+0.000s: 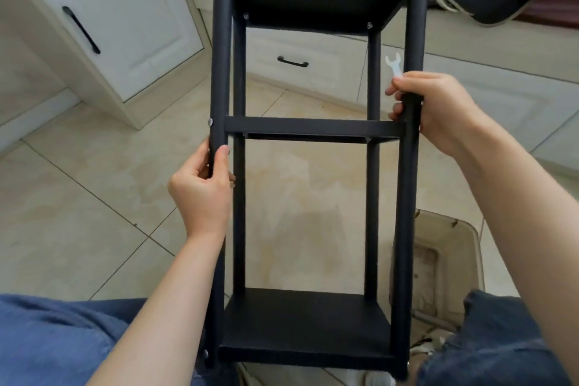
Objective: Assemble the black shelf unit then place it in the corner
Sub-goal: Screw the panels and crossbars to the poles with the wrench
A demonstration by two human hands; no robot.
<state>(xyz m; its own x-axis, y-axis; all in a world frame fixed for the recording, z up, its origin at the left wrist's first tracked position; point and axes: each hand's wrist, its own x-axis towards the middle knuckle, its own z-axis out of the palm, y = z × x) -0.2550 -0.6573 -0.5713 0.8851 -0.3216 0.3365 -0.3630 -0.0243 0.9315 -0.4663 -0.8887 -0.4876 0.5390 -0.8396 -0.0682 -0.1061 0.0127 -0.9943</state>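
The black shelf unit [313, 128] is right in front of the person and between their knees [56, 338]. It leans, with its top end far away and its bottom shelf close to the lap. All the shelves look fixed to the four posts. I cannot tell if its feet touch the floor [94, 197].

The left hand [200, 191] holds the left front post just below the middle shelf. Its fingers [219, 166] are wrapped tight round the post. The right hand [435, 106] holds the right front post just above the middle shelf, with its fingers wrapped round that post too. This hand also pinches a small white spanner [394, 65] against the post.

Behind the shelf unit there is a drawer [293, 61] with a black handle. A white cupboard [125, 9] stands to the left of the shelf unit. A pale box [451, 254] sits to the right of its bottom end.

I think the building part is nearly done, and carrying it to the corner comes next. The spanner could slip out and fall, because that hand has two things to hold. The long shelf unit could swing and bump the cupboard or the drawer if it is lifted too fast. The box could trip the person when they stand up.
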